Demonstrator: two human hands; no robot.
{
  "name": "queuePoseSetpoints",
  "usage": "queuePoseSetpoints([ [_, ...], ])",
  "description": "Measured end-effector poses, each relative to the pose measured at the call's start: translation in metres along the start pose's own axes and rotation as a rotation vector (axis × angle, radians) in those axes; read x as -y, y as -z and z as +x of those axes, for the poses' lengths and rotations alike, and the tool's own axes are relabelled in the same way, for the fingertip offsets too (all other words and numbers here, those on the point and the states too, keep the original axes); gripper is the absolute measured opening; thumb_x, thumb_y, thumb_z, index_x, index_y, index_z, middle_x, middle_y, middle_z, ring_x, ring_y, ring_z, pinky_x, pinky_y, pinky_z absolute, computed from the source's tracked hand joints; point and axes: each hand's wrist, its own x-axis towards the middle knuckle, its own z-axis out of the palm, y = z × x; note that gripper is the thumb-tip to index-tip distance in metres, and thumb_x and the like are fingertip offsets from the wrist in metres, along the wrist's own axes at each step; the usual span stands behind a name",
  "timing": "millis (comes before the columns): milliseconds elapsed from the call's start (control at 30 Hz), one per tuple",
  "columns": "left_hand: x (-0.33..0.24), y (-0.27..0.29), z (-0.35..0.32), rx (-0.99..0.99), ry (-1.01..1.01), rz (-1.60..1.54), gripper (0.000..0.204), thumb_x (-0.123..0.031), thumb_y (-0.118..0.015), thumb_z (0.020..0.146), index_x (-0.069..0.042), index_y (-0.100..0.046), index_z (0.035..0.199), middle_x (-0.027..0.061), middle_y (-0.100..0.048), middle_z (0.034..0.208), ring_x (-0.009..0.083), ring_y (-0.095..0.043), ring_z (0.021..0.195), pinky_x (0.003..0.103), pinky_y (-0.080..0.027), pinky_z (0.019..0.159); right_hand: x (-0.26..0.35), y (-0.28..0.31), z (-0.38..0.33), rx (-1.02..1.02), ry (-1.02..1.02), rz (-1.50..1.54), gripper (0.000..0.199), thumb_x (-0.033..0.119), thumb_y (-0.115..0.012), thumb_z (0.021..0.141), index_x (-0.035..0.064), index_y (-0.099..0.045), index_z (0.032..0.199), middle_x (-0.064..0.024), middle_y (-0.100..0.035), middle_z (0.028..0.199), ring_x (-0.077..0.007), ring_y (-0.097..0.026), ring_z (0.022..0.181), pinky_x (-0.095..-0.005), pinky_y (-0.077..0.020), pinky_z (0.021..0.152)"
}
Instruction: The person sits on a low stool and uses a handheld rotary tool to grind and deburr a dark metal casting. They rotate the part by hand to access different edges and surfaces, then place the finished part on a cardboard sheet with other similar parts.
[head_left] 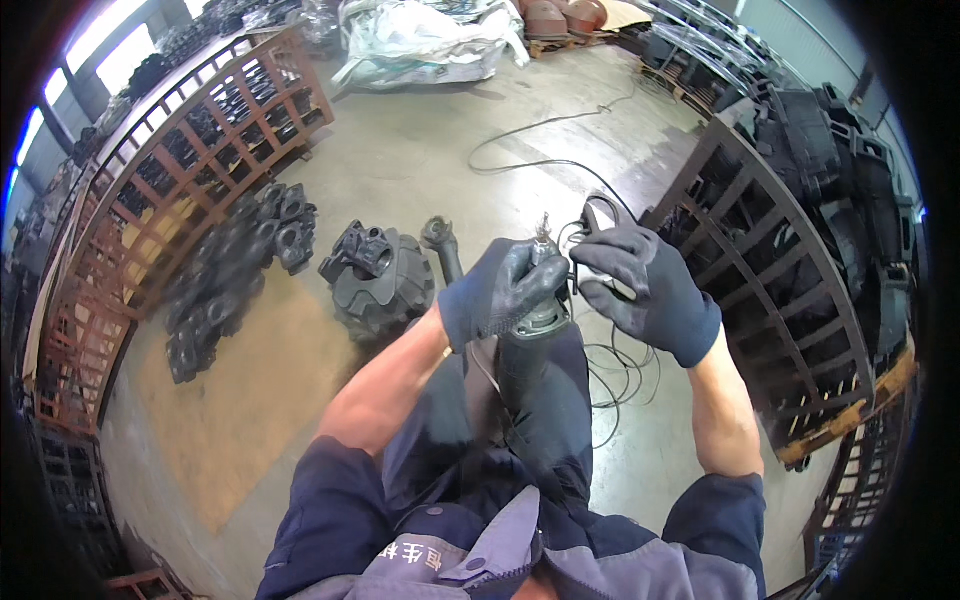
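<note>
While gripped, grinder [538,330] body stays hidden.

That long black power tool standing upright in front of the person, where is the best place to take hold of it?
Probably around the thick round body of the power tool, below its head, coming in from the side. It stands upright with the thin bit pointing up, so the top is best avoided. The left hand already wraps the head; the right hand is beside it.

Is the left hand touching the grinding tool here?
Touching. The head view shows the gloved left hand wrapped around the upper body of the grinding tool, with no gap; the tool's bit sticks up above the fingers.
</note>
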Motion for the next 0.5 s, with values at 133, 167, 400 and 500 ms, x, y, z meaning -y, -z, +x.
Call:
queuePoseSetpoints([
  [133,0.002,0.005,-0.008,0.018,0.041,-0.213,0.029,-0.027,-0.056,0.101,0.000,-0.061,0.089,0.0006,-0.060,0.077,0.0082,-0.052,0.074,0.032,-0.048,0.065,0.013,-0.004,0.015,0.072,0.060,-0.083,0.038,0.020,-0.076,0.076,0.0045,-0.067,0.110,-0.0134,-0.066,0.102,-0.0329,-0.064,0.090,-0.0431,-0.0497,0.086],
  [167,0.000,0.004,-0.005,0.001,0.040,-0.224,0.028,-0.025,-0.057,0.101,0.000,-0.061,0.089,0.0007,-0.060,0.076,0.0084,-0.052,0.075,0.032,-0.048,0.065,0.015,-0.009,0.018,0.084,0.029,-0.085,0.039,0.019,-0.077,0.072,0.0039,-0.067,0.107,-0.0139,-0.066,0.101,-0.0337,-0.063,0.087,-0.0437,-0.0498,0.084],
  [400,0.013,0.001,-0.002,-0.104,-0.006,0.029,0.034,-0.032,-0.058,0.099,-0.002,-0.057,0.084,0.0142,-0.051,0.065,0.0160,-0.041,0.063,0.037,-0.041,0.058,-0.002,-0.038,0.005,-0.065,0.040,0.011,0.013,0.011,-0.065,0.091,0.0011,-0.067,0.099,-0.0166,-0.066,0.090,-0.0354,-0.063,0.081,-0.0431,-0.0504,0.073],
  [500,0.030,-0.005,-0.003,-0.229,-0.128,0.023,0.031,-0.030,-0.058,0.097,-0.002,-0.060,0.085,0.0200,-0.050,0.066,0.0288,-0.042,0.059,0.039,-0.042,0.058,-0.014,-0.065,-0.010,-0.122,-0.240,0.364,0.017,0.015,-0.062,0.098,-0.0002,-0.065,0.092,-0.0066,-0.062,0.078,-0.0194,-0.056,0.068,-0.0332,-0.0440,0.063],
])
